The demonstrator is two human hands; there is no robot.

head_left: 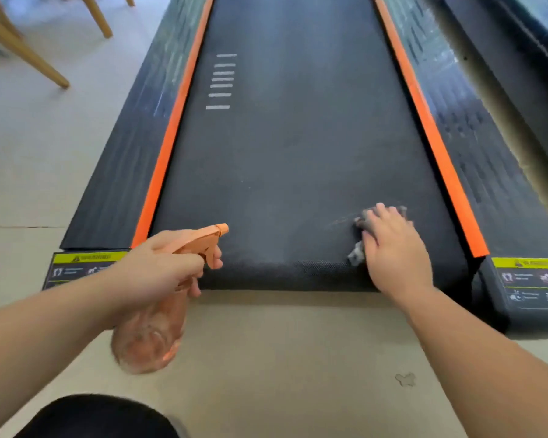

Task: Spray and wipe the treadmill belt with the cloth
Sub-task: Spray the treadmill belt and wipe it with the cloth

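Note:
A black treadmill belt (291,137) runs away from me between two orange side strips. My left hand (162,263) grips an orange spray bottle (152,336) by its neck, a finger on the trigger and the nozzle aimed at the belt's near end. My right hand (393,245) lies flat on the near right part of the belt, fingers straight, pressing a grey cloth (356,254) that is mostly hidden under the palm. A faint wet streak lies on the belt just left of the cloth.
Black side rails (124,159) flank the belt, with yellow warning labels (89,257) at the near corners. Wooden chair legs (23,49) stand on the pale floor (282,358) at the far left. A dark object borders the treadmill at the right. My dark-clad knee (102,418) is at the bottom.

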